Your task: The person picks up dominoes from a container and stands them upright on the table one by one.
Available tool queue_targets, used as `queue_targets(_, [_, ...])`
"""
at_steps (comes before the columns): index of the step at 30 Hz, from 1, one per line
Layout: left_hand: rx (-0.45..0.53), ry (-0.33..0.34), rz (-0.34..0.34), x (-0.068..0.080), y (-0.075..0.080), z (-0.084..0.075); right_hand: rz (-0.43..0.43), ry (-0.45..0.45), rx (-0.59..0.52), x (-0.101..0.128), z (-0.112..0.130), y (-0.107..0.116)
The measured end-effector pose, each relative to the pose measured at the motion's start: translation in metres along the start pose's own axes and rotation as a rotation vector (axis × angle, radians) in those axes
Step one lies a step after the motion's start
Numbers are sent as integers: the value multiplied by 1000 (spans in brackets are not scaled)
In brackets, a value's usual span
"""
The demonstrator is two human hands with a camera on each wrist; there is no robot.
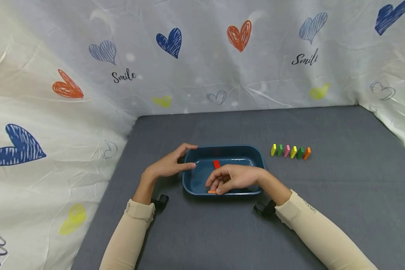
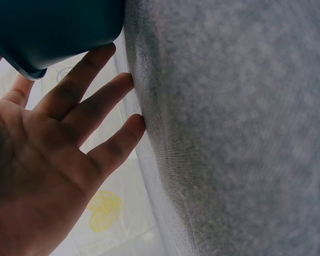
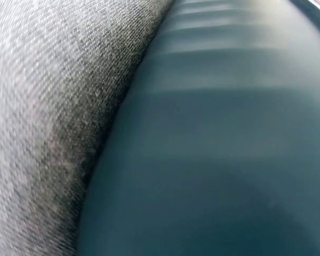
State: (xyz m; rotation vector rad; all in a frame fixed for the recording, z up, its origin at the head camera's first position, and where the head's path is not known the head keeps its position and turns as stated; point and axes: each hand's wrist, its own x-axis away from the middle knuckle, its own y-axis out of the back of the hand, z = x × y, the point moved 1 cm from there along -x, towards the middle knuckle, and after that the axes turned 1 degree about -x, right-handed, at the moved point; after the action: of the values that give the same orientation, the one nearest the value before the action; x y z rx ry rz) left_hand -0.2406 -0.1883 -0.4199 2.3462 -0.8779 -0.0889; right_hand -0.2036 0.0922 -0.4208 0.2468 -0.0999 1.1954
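A dark blue tray sits in the middle of the grey mat. My left hand rests against the tray's left end with its fingers straight; the left wrist view shows the open palm beside the tray's corner. My right hand reaches down into the tray, and its fingertips and thumb pinch a small orange block by the near wall. A red block lies flat on the tray floor just beyond that hand. The right wrist view shows only the tray wall and mat.
A row of several small coloured blocks stands on the grey mat to the right of the tray. White cloth with heart prints walls in the back and both sides.
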Motion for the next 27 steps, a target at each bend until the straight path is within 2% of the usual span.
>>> queue_targets(4, [-1,-4,-1,0,0,0,-6,-2,-37,1,-1,0])
queue_targets(27, [1,12,-5,0,0,0,7,43,-97,8,2,5])
